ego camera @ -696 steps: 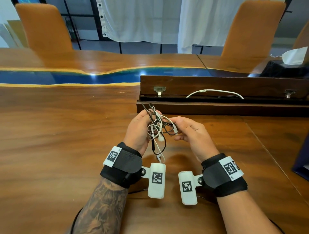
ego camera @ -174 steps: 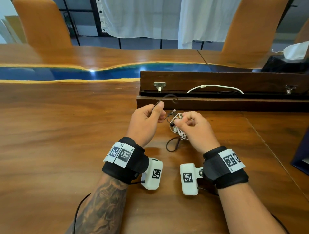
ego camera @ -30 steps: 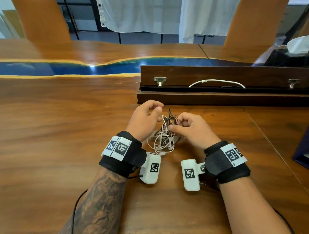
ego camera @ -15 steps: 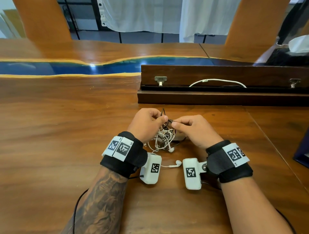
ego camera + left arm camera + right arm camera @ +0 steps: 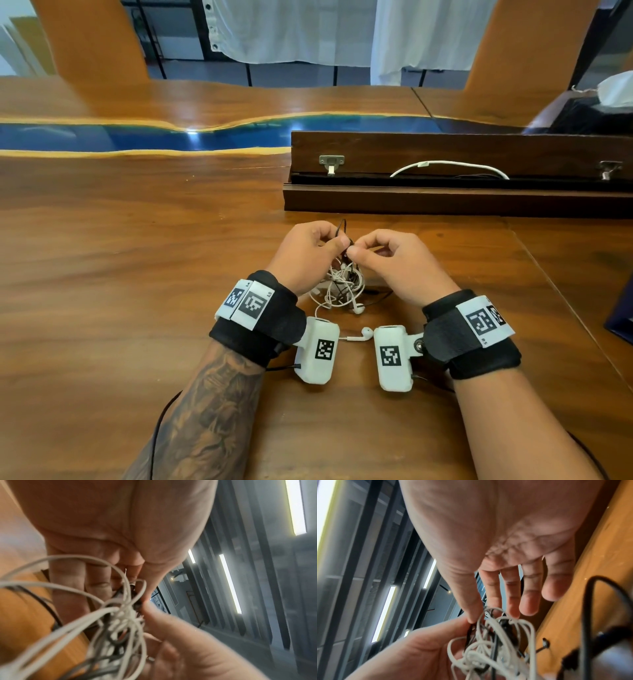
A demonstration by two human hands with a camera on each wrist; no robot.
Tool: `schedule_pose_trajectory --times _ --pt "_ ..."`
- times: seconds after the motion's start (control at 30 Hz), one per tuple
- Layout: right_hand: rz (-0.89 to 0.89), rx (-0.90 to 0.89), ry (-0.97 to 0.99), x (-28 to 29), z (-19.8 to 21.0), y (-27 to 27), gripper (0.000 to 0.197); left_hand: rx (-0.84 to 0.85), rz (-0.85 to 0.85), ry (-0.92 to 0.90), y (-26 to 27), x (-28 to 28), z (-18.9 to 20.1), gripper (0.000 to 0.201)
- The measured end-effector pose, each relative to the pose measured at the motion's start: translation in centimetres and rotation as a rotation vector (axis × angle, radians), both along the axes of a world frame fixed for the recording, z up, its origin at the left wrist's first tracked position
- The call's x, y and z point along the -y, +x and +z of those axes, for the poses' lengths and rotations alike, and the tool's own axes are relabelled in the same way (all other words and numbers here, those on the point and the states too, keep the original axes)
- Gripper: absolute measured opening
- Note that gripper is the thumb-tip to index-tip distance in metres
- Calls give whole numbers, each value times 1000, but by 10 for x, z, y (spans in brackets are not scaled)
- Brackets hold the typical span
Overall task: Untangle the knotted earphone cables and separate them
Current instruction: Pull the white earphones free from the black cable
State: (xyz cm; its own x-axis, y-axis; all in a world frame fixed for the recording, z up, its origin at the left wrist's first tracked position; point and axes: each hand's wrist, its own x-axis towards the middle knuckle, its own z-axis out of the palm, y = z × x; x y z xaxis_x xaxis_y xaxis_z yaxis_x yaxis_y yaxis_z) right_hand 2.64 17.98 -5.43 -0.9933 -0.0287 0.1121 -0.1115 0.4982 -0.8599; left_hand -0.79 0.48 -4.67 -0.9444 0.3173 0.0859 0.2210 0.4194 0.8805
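Left hand (image 5: pixel 305 253) and right hand (image 5: pixel 397 263) both pinch the black cable (image 5: pixel 342 228) atop the tangle (image 5: pixel 342 284) over the bench (image 5: pixel 137 274).

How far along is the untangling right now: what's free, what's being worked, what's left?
Done: little; one white earbud trails loose on the table, nothing more looks free. In hand: the left hand and right hand each pinch a black strand at the top of the knotted bundle. Left: white and black cables are tangled together, so the separating remains.
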Motion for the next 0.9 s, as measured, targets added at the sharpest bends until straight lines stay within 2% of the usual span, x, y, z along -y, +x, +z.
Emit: schedule_pose_trajectory --times 0.17,0.37,0.47,0.57,0.73,0.83,0.9 --pt "19 -26 48 0 1 1 8 41 -8 15 2 0 3 29" --pt "-17 -54 -24 1 6 0 14 -50 79 -35 -2 5 1 37" --pt "-91 -89 -74 1 6 0 16 -31 36 -45 0 0 3 40" --pt "-84 -37 -114 1 4 0 11 -29 -7 -60 4 -4 4 36" --pt "-83 -105 -57 1 4 -1 13 -1 4 -72 1 -1 3 39" --pt "-114 -116 -154 2 4 -2 11 -5 1 -66 -1 2 3 31" --pt "-155 -94 -233 4 3 -3 11 -16 -10 -71 0 4 4 15"
